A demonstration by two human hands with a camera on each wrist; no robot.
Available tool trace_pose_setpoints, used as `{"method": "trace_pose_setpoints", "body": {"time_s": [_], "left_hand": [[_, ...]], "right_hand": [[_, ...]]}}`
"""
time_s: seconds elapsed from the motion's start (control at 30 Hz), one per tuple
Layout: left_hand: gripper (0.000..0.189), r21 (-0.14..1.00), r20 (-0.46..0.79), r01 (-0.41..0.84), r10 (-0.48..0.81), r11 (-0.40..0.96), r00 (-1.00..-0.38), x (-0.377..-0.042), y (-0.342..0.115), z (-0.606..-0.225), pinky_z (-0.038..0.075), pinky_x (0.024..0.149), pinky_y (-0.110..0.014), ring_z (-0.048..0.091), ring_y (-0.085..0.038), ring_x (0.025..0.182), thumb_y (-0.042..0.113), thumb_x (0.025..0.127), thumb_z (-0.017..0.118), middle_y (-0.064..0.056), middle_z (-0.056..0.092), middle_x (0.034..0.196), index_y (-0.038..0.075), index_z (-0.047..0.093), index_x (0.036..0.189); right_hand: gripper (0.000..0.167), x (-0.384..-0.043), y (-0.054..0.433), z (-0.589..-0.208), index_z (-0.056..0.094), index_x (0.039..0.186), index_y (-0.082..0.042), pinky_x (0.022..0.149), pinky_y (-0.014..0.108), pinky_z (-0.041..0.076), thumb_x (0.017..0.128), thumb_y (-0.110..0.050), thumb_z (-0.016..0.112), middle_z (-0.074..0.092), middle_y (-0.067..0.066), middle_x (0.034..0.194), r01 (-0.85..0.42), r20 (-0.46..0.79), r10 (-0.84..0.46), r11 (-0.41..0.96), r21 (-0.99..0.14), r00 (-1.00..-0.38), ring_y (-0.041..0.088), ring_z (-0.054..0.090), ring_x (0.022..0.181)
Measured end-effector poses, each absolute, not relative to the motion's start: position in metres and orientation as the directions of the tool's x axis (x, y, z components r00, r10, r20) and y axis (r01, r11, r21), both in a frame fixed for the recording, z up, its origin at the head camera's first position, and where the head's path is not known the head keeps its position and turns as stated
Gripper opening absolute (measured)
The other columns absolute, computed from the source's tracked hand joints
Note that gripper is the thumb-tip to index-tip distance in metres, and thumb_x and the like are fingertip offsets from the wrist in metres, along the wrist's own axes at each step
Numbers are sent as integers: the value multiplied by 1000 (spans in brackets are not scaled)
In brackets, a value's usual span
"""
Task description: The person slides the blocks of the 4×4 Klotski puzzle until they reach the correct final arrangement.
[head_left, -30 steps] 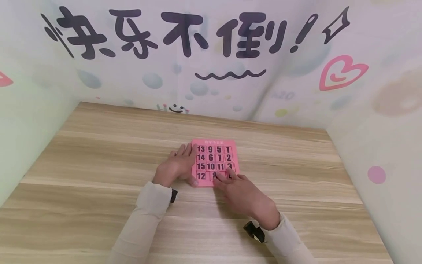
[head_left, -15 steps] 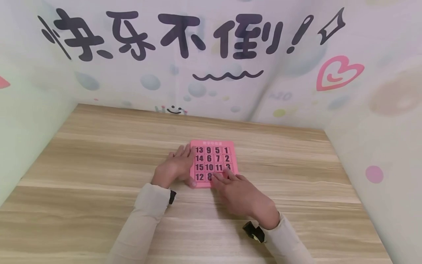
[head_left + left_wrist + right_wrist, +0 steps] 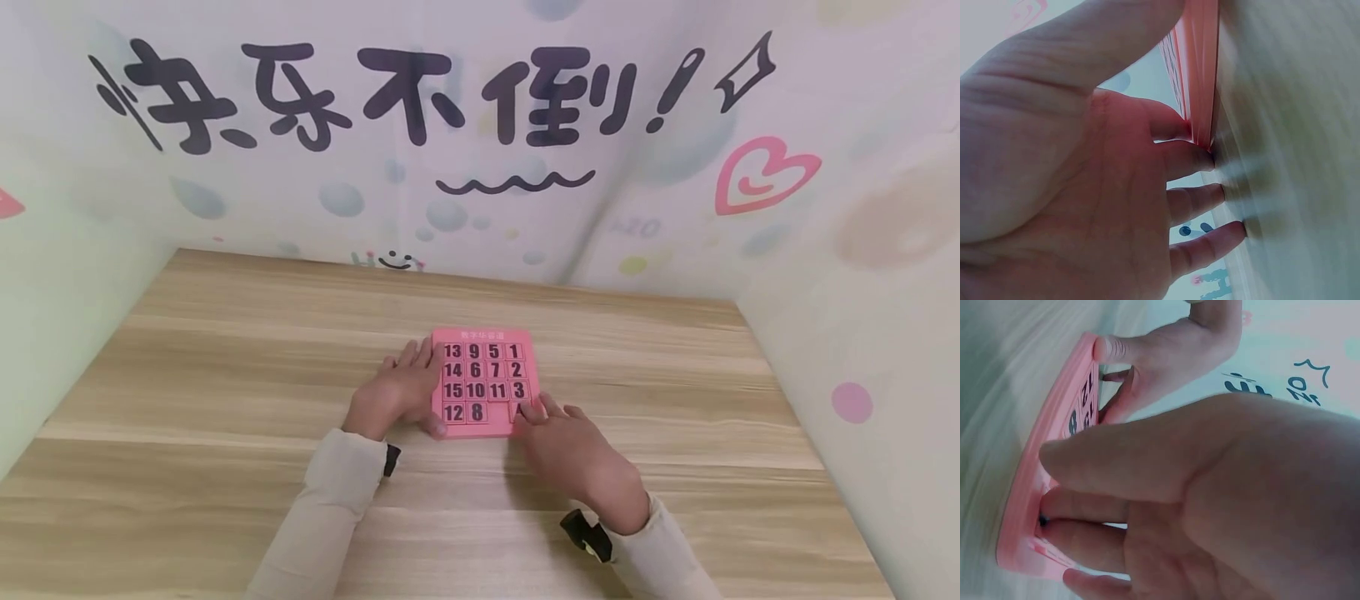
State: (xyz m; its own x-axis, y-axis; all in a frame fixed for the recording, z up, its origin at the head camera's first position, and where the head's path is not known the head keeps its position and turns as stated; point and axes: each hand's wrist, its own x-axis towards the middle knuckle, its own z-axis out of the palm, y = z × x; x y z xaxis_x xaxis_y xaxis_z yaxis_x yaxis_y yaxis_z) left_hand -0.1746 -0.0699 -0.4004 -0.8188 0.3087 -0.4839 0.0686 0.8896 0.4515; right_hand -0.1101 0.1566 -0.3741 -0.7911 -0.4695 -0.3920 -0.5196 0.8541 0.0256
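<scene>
A pink number slide puzzle [image 3: 483, 431] lies flat on the wooden table. Along its left edge rests my left hand [image 3: 396, 390], with the thumb at the near left corner. The left wrist view shows that hand's fingers [image 3: 1194, 206] fairly straight, some tips on the tabletop. My right hand [image 3: 573, 454] reaches in at the near right corner, its fingertips touching the partly covered tile 4 [image 3: 517, 409]. In the bottom row, tile 12 [image 3: 453, 412] and tile 8 [image 3: 477, 412] sit at the left, and a gap separates tile 8 from tile 4.
Bare wood of the table [image 3: 225, 350] surrounds the puzzle. Behind it rises a white backdrop [image 3: 300, 225] with large dark characters and pastel drawings; pale walls flank both sides. Black wrist straps [image 3: 587, 533] show at the light sleeves.
Tile 8 has slid left against tile 12. My right hand has since moved right, from the bottom gap to tile 4, uncovering tile 3. My left hand stays at the left edge.
</scene>
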Motion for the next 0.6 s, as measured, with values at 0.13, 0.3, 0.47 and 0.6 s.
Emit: {"method": "trace_pose_setpoints", "body": {"time_s": [0.13,0.3,0.47,0.6], "left_hand": [[122,449,-488,69,310,891,-816,-175,-70,-400,-2,124,-51,-11,-34,152,31,75,85,-14,-9,166,6,0,159],[122,452,-487,71,313,889,-815,-176,-70,-400,-2,124,-51,-12,-33,152,30,76,85,-14,-9,166,6,0,159],[121,449,-487,76,315,890,-815,-176,-70,-400,-2,124,-52,-12,-34,152,30,76,84,-14,-9,166,5,0,159],[121,452,-490,71,314,889,-813,-176,-70,-401,-2,124,-52,-12,-34,152,30,77,84,-14,-10,166,5,0,159]], "right_hand": [[43,-109,153,-378,50,146,-11,114,55,37,104,-15,44,45,8,153,-539,-376,-484,841,50,-790,33,35,145],[43,-110,152,-381,51,145,-9,113,54,38,103,-18,47,47,9,152,-564,-351,-513,824,54,-783,34,38,144],[41,-110,151,-382,53,140,-6,109,54,43,101,-20,51,51,10,149,-601,-310,-560,798,46,-768,34,42,141],[38,-110,151,-384,55,136,-6,106,52,46,100,-20,53,53,10,146,-615,-279,-582,788,40,-764,34,45,138]]}}
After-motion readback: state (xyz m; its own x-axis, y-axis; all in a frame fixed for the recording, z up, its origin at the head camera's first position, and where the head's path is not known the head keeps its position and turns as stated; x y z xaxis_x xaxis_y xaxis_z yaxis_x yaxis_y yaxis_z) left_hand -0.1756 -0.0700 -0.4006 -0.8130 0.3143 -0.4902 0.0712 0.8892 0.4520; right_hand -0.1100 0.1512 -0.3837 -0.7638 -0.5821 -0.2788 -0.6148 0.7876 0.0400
